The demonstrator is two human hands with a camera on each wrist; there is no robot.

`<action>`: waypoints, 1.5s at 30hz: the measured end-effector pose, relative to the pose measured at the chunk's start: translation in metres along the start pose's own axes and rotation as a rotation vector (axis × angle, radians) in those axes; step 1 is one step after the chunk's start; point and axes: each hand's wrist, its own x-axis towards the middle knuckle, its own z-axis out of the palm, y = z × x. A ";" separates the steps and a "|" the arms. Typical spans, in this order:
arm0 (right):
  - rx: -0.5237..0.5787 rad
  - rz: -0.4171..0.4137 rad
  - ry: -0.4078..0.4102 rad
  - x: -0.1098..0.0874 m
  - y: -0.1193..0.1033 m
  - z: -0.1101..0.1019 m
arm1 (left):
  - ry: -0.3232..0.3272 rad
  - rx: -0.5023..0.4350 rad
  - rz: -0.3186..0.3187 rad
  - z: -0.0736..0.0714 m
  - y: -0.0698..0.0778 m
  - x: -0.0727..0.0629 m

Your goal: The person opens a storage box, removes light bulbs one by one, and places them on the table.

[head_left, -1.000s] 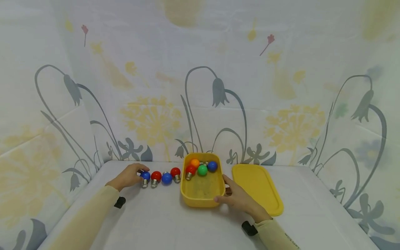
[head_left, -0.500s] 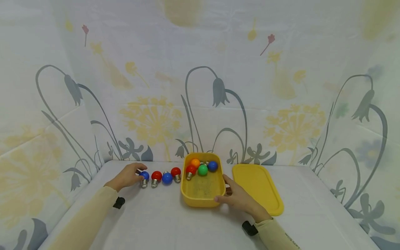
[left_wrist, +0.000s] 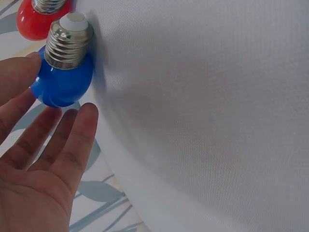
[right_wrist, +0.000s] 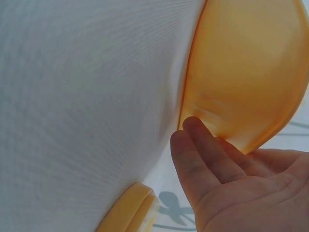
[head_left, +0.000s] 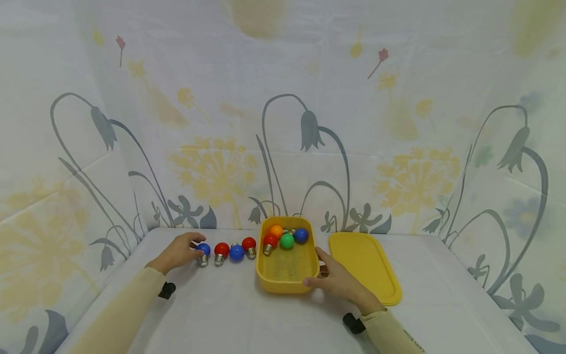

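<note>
My left hand (head_left: 177,252) pinches a blue light bulb (left_wrist: 65,82) between thumb and index finger. The bulb's silver screw base points toward me, and the other fingers (left_wrist: 79,140) spread out below it in the left wrist view. Beside it a red bulb (head_left: 221,249), another blue bulb (head_left: 236,252) and a second red bulb (head_left: 249,244) lie in a row. My right hand (head_left: 338,280) holds the near right corner of a yellow box (head_left: 283,287), thumb at the rim and fingers along the outer wall. Orange, red, green and blue bulbs lie toward the box's far end.
A flat yellow lid (head_left: 364,268) lies right of the box, close behind the right hand. White cloth (head_left: 212,314) covers the table. Flower-printed curtain (head_left: 283,123) rises at the back and both sides.
The left hand and its blue bulb have shifted slightly left, widening the gap to the red bulb beside it. The right hand and the box stay in place.
</note>
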 end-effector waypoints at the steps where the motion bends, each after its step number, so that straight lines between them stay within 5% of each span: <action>1: -0.002 0.001 0.001 0.000 0.000 0.000 | 0.000 0.003 -0.004 0.000 0.000 0.000; 8: -0.014 0.005 0.004 0.000 0.000 0.000 | 0.040 0.015 0.019 -0.003 0.000 -0.002; 14: -0.021 0.004 -0.001 0.001 0.002 -0.001 | 0.085 0.049 0.083 -0.007 0.014 0.002; 28: -0.024 0.026 0.001 0.001 0.001 0.000 | 0.123 0.010 0.234 0.023 0.077 0.027; 35: -0.025 0.025 0.005 0.000 0.003 0.000 | 0.077 -0.064 0.352 0.043 0.114 0.043; 45: -0.013 0.012 -0.004 0.002 0.003 0.000 | 0.002 -0.055 0.352 0.051 0.156 0.061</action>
